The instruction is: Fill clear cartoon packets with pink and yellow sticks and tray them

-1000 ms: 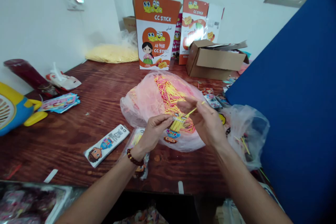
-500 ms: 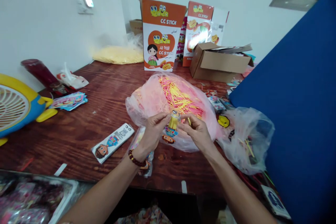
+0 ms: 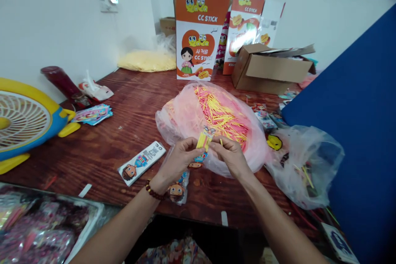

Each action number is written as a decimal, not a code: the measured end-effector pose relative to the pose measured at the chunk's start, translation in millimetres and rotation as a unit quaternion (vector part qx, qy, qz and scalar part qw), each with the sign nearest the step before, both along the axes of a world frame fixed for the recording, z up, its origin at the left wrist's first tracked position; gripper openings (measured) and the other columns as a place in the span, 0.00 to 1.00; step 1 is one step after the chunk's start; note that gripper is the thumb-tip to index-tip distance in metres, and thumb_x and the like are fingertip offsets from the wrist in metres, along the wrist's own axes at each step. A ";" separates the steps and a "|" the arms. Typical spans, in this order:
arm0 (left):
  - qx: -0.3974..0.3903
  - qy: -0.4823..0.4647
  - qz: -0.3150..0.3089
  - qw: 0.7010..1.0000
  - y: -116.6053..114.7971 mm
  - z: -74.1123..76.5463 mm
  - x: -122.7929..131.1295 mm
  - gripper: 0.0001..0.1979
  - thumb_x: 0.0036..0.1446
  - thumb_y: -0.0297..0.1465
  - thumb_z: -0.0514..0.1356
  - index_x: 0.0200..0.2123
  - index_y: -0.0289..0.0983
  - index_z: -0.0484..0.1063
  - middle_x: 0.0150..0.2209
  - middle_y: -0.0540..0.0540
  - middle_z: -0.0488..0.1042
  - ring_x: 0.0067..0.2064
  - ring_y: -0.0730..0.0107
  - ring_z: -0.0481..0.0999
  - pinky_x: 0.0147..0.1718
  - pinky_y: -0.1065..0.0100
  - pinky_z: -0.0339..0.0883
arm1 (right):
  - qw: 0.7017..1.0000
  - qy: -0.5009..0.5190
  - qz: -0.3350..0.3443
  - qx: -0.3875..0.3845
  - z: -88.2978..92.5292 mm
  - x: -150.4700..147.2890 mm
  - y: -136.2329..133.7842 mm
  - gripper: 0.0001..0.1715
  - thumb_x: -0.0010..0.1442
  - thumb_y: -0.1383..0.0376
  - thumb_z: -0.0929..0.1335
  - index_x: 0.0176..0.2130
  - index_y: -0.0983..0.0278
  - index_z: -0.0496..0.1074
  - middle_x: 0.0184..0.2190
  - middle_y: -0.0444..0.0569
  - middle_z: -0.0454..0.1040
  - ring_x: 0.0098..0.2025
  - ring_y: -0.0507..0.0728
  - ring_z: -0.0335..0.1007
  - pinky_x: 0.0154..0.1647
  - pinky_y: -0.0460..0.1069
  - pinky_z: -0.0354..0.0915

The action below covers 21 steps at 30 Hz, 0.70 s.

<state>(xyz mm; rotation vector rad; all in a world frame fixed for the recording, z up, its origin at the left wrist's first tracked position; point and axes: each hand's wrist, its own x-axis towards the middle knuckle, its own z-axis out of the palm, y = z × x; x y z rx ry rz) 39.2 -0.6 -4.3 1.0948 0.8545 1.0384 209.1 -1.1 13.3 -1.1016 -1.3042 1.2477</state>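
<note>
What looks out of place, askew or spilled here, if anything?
Two mild oddities: the dark red container at the left leans, though lens distortion may exaggerate it, and the brown carton at the back right has its top flaps unclosed. I see no spill around the stick packet in the left hand.

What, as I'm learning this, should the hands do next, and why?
Perhaps slip the single stick from the right hand into the packet: the left hand pinches the packet, yellow sticks show inside it, and the right hand is already beside it.
</note>
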 end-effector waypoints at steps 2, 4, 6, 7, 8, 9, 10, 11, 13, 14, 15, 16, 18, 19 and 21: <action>0.008 0.023 0.000 1.000 -0.3 0.8 -2.3 0.11 0.51 0.37 0.69 0.30 0.34 0.77 0.28 0.52 0.74 0.29 0.77 0.69 0.30 0.74 0.62 | 1.000 -0.003 0.016 -0.007 -3.1 -0.8 1.2 0.20 0.50 0.52 0.74 0.24 0.61 0.65 0.18 0.37 0.53 0.22 0.49 0.47 0.23 0.46 0.49; 0.007 0.043 0.000 0.999 -0.6 3.2 -4.9 0.12 0.51 0.38 0.69 0.28 0.34 0.77 0.27 0.50 0.75 0.29 0.75 0.69 0.31 0.73 0.62 | 1.000 -0.009 0.022 -0.013 -5.4 -2.3 1.8 0.22 0.49 0.52 0.75 0.22 0.60 0.63 0.17 0.36 0.51 0.21 0.49 0.46 0.23 0.46 0.48; 0.002 0.049 0.002 0.999 -1.5 5.9 -7.9 0.13 0.49 0.39 0.69 0.27 0.33 0.78 0.27 0.50 0.76 0.29 0.74 0.70 0.31 0.72 0.62 | 1.000 -0.012 0.016 -0.017 -7.1 -5.2 1.5 0.22 0.49 0.51 0.74 0.22 0.60 0.63 0.16 0.36 0.51 0.21 0.49 0.45 0.22 0.46 0.47; 0.000 0.050 0.004 0.999 -2.1 6.8 -9.6 0.14 0.49 0.39 0.70 0.27 0.33 0.79 0.26 0.50 0.76 0.29 0.74 0.70 0.31 0.72 0.63 | 1.000 -0.009 0.011 -0.020 -7.8 -7.1 1.0 0.21 0.49 0.52 0.74 0.21 0.61 0.64 0.16 0.37 0.51 0.21 0.49 0.45 0.22 0.46 0.46; 0.000 0.050 0.005 0.999 -2.9 7.2 -11.4 0.14 0.48 0.40 0.70 0.28 0.34 0.79 0.26 0.50 0.76 0.28 0.74 0.70 0.30 0.72 0.63 | 1.000 -0.005 0.006 -0.022 -8.4 -9.1 0.5 0.21 0.49 0.52 0.74 0.21 0.61 0.64 0.16 0.37 0.51 0.21 0.49 0.45 0.22 0.46 0.46; 0.001 0.051 0.007 0.999 -3.7 7.1 -13.3 0.14 0.48 0.40 0.70 0.28 0.34 0.79 0.25 0.50 0.76 0.28 0.74 0.70 0.30 0.72 0.63 | 1.000 -0.001 0.003 -0.025 -9.0 -11.1 -0.1 0.21 0.50 0.52 0.74 0.21 0.61 0.64 0.16 0.37 0.52 0.21 0.49 0.46 0.22 0.46 0.46; 0.004 0.053 0.011 0.999 -4.5 6.6 -15.4 0.13 0.48 0.40 0.70 0.28 0.34 0.79 0.25 0.50 0.76 0.28 0.74 0.70 0.30 0.72 0.63 | 1.000 0.001 0.003 -0.028 -9.7 -13.1 -0.5 0.21 0.50 0.53 0.74 0.20 0.61 0.64 0.16 0.37 0.52 0.22 0.49 0.46 0.23 0.46 0.46; 0.007 0.057 0.015 0.998 -5.4 5.7 -17.6 0.13 0.49 0.39 0.70 0.28 0.34 0.80 0.25 0.50 0.76 0.28 0.74 0.70 0.30 0.72 0.63 | 1.000 -0.001 0.006 -0.029 -10.3 -14.9 -0.8 0.20 0.50 0.53 0.73 0.20 0.61 0.64 0.16 0.37 0.52 0.22 0.49 0.46 0.23 0.46 0.47; 0.009 0.071 0.026 0.997 -7.6 3.6 -22.4 0.13 0.49 0.39 0.69 0.27 0.33 0.79 0.26 0.50 0.76 0.29 0.73 0.71 0.31 0.72 0.64 | 0.999 -0.011 0.018 -0.025 -11.9 -18.0 -1.2 0.19 0.50 0.53 0.73 0.22 0.62 0.65 0.17 0.37 0.53 0.23 0.49 0.47 0.24 0.46 0.47; 0.006 0.080 0.030 0.996 -9.0 2.5 -25.2 0.12 0.49 0.38 0.69 0.27 0.33 0.79 0.26 0.49 0.77 0.29 0.72 0.72 0.32 0.71 0.65 | 0.999 -0.016 0.026 -0.021 -12.9 -19.5 -1.4 0.19 0.50 0.53 0.73 0.23 0.62 0.66 0.18 0.37 0.55 0.23 0.49 0.48 0.24 0.46 0.48; 0.001 0.088 0.033 0.996 -10.7 1.6 -28.3 0.12 0.49 0.38 0.69 0.28 0.33 0.80 0.27 0.49 0.77 0.30 0.71 0.73 0.32 0.71 0.65 | 0.999 -0.022 0.035 -0.018 -14.1 -21.1 -1.6 0.18 0.50 0.53 0.73 0.23 0.62 0.67 0.19 0.38 0.56 0.24 0.49 0.49 0.25 0.46 0.49; -0.006 0.095 0.034 0.995 -12.7 0.7 -31.8 0.12 0.50 0.38 0.69 0.29 0.34 0.80 0.28 0.48 0.78 0.30 0.70 0.74 0.33 0.70 0.66 | 0.998 -0.030 0.045 -0.017 -15.6 -22.8 -2.0 0.18 0.50 0.53 0.73 0.23 0.63 0.67 0.19 0.38 0.57 0.24 0.49 0.50 0.25 0.46 0.49; -0.018 0.104 0.030 0.994 -17.4 -2.0 -40.6 0.12 0.51 0.38 0.68 0.31 0.34 0.80 0.30 0.47 0.79 0.32 0.69 0.75 0.34 0.69 0.67 | 0.996 -0.047 0.068 -0.019 -19.8 -27.1 -2.6 0.18 0.51 0.53 0.71 0.22 0.63 0.67 0.20 0.39 0.59 0.25 0.49 0.51 0.26 0.46 0.50; -0.020 0.110 0.030 0.993 -20.0 -4.4 -45.9 0.12 0.51 0.38 0.68 0.32 0.34 0.80 0.31 0.47 0.80 0.32 0.68 0.75 0.35 0.69 0.68 | 0.995 -0.055 0.079 -0.025 -22.8 -29.7 -2.8 0.18 0.52 0.54 0.70 0.22 0.63 0.67 0.20 0.39 0.60 0.25 0.49 0.52 0.27 0.46 0.51; -0.016 0.129 0.041 0.991 -24.8 -12.4 -57.9 0.13 0.52 0.39 0.67 0.34 0.34 0.80 0.33 0.46 0.80 0.34 0.66 0.76 0.37 0.67 0.69 | 0.991 -0.078 0.097 -0.041 -30.6 -35.6 -2.5 0.17 0.55 0.55 0.68 0.23 0.64 0.68 0.21 0.39 0.61 0.26 0.50 0.55 0.28 0.46 0.52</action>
